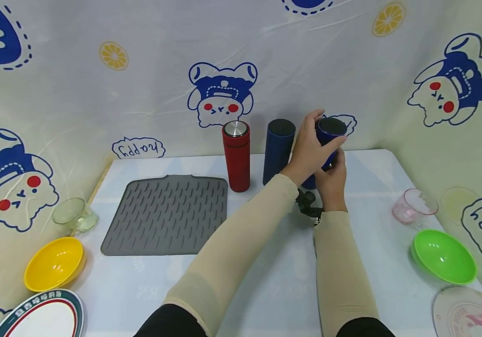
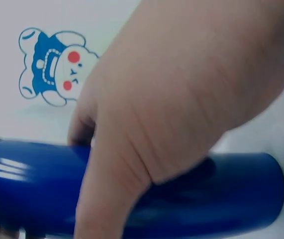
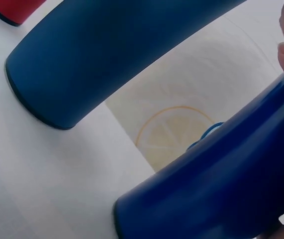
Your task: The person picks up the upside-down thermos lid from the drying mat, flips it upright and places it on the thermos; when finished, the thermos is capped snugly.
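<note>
A glossy dark-blue thermos (image 1: 329,132) with a dark top stands at the back right of the table, its base close to the surface. My left hand (image 1: 309,150) grips its upper part, with the thumb across the front. Lower down, my right hand (image 1: 335,183) holds the same thermos from the right side. In the left wrist view the hand hides the middle of the blue body (image 2: 241,196). Just left of it stands a matte blue cylindrical bottle (image 1: 278,150), upright and apart. Further left is a red thermos (image 1: 236,161) with a steel lid.
A grey ridged mat (image 1: 169,217) lies left of the red thermos. At the left edge are a greenish glass (image 1: 78,216), a yellow bowl (image 1: 55,264) and a plate (image 1: 47,320). A pink glass (image 1: 411,208), green bowl (image 1: 443,257) and pale plate (image 1: 468,313) line the right.
</note>
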Motion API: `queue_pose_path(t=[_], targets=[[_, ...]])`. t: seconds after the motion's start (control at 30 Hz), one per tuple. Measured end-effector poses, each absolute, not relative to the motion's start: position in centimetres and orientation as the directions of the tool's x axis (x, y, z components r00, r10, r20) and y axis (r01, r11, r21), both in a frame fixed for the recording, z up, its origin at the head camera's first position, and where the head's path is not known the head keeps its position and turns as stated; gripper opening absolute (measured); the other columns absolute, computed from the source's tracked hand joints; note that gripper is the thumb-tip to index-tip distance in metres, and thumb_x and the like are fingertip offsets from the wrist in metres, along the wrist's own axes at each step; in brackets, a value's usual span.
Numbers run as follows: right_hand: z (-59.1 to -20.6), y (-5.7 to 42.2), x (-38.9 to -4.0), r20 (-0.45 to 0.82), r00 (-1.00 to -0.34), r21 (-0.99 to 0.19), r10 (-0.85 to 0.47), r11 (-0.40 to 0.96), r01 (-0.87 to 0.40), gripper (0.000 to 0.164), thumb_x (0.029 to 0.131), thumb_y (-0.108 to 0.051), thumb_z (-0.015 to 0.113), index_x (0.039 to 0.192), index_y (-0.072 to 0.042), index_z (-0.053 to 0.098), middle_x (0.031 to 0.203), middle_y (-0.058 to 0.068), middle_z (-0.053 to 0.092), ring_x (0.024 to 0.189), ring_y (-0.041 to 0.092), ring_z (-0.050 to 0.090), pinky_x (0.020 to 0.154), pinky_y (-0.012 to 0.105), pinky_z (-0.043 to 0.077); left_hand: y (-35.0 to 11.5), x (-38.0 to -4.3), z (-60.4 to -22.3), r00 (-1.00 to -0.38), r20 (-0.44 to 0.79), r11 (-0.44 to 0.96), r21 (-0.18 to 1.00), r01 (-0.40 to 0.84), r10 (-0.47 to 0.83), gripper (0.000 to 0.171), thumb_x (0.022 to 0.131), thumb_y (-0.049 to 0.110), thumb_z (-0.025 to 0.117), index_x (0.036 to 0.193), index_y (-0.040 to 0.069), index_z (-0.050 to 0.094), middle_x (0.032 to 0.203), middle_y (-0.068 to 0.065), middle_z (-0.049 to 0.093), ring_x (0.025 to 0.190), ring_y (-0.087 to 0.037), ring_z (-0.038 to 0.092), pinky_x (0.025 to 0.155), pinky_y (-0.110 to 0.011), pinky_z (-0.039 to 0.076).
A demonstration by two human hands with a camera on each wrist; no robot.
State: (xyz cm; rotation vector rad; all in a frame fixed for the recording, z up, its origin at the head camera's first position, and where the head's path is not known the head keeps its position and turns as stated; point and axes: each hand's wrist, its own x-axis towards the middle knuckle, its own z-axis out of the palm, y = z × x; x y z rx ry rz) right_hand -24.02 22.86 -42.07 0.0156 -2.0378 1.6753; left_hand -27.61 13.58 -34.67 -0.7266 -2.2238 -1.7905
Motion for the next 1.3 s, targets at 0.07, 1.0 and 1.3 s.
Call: queue_pose_path(t=[0.07,1.0,1.3], targets=[[-42.4,23.2,-24.3,0.398,-0.867,-0.908,0.3,0.261,-0.327,0.068,0.086,-0.016,0.068,0.144,-0.018,0.032,0.137,0.006,0.044,0.122,0.018,0.044,0.096,0.038,0.04,13.5,-27.6,-34.7,-0.846,0.449,0.097,0.865,0.492,0.288,0.075,0.086,0.026,0.068,0.145,0.026,0.021,0.135,0.012,0.035,0.115,0.007,0.037,0.094,-0.016,0.035],[-43.2,23.4,-25.0,0.374,-0.885,-0.922,0.278,0.214,-0.323,0.069,0.086,-0.018,0.069,0.144,-0.026,0.033,0.137,0.004,0.045,0.12,0.019,0.047,0.094,0.037,0.042,13.7,-27.6,-34.2,-0.866,0.46,0.309,0.81,0.499,0.195,0.081,0.075,0.046,0.075,0.14,0.022,0.032,0.129,0.005,0.041,0.111,0.003,0.037,0.084,-0.012,0.04],[-44.2,24.2,-25.5,0.381,-0.874,-0.901,0.3,0.334,-0.278,0.063,0.085,-0.031,0.07,0.139,-0.03,0.038,0.132,-0.002,0.049,0.119,0.013,0.047,0.097,0.037,0.04,13.3,-27.5,-34.2,-0.848,0.405,0.182,0.857,0.482,0.34,0.089,0.081,0.034,0.073,0.146,0.028,0.012,0.138,0.007,0.031,0.114,0.002,0.037,0.091,-0.015,0.036]])
